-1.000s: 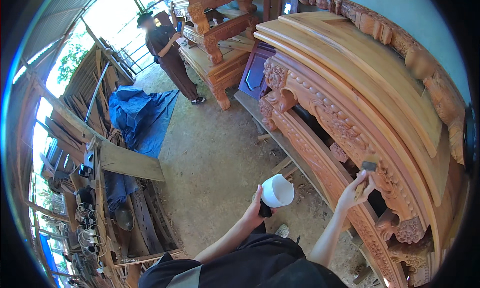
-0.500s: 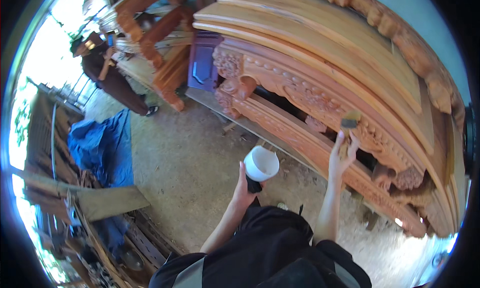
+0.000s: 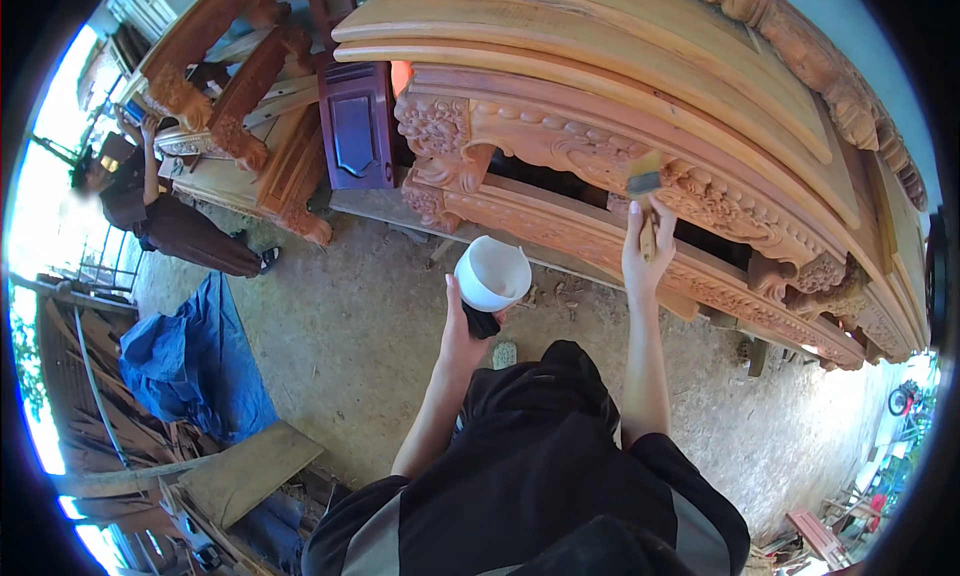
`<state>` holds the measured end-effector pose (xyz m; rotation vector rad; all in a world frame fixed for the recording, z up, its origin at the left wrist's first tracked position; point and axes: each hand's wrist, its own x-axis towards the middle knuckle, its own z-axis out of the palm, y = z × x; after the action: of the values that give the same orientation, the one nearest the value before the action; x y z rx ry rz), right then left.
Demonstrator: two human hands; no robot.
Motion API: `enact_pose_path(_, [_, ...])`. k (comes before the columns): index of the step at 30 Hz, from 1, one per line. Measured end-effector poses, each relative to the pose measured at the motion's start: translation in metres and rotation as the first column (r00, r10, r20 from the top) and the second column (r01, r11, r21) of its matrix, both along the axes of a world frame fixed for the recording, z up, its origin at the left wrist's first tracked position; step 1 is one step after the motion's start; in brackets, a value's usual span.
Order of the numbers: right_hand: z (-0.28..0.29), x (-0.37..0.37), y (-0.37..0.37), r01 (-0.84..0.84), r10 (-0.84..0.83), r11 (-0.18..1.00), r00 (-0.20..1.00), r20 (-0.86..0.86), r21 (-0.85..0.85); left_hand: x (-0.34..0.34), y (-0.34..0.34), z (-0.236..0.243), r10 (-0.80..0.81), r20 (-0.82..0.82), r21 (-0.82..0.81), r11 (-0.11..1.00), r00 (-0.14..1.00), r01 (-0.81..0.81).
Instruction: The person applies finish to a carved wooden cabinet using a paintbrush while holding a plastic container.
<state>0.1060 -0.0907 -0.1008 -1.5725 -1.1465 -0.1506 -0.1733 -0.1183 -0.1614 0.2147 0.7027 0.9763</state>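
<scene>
In the head view my left hand (image 3: 467,331) grips a white cup (image 3: 493,274) together with a small black object (image 3: 480,321) under it, which I cannot name. My right hand (image 3: 646,248) is closed on the wooden handle of a paintbrush (image 3: 646,176); its bristles are over the carved upper wooden rail (image 3: 570,136), and whether they touch it is unclear. A second carved rail (image 3: 540,221) runs below, beside a dark gap. Several smooth wooden boards (image 3: 560,21) lie stacked above the carving.
A person (image 3: 180,221) stands at the left by stacked carved tables (image 3: 235,126). A dark red panel (image 3: 355,126) leans behind the carving. A blue tarp (image 3: 190,361), a board (image 3: 250,476) and scrap wood are at lower left. A carved piece (image 3: 845,96) lies along the back wall.
My view has swung toward the carved furniture. My right hand with the brush has moved up in the picture along the upper rail; the cup in my left hand also sits higher and further left.
</scene>
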Motion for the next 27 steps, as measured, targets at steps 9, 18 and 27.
enact_pose_path(9, [-0.008, -0.029, 0.034, 0.004, 0.078, 0.955, 0.961, -0.266, 0.296, -0.019, 0.014, 0.012, 0.016, 0.016, -0.045, 0.999, 1.000, -0.015])
enact_pose_path(18, [0.011, -0.038, 0.056, -0.105, 0.186, 0.955, 0.941, -0.281, 0.279, -0.031, 0.021, 0.009, 0.039, 0.049, -0.050, 0.998, 0.998, -0.036])
enact_pose_path(27, [0.018, -0.053, 0.067, 0.065, 0.108, 0.899, 0.926, -0.361, 0.434, -0.035, 0.022, 0.002, 0.057, 0.042, -0.032, 0.998, 0.997, -0.056])
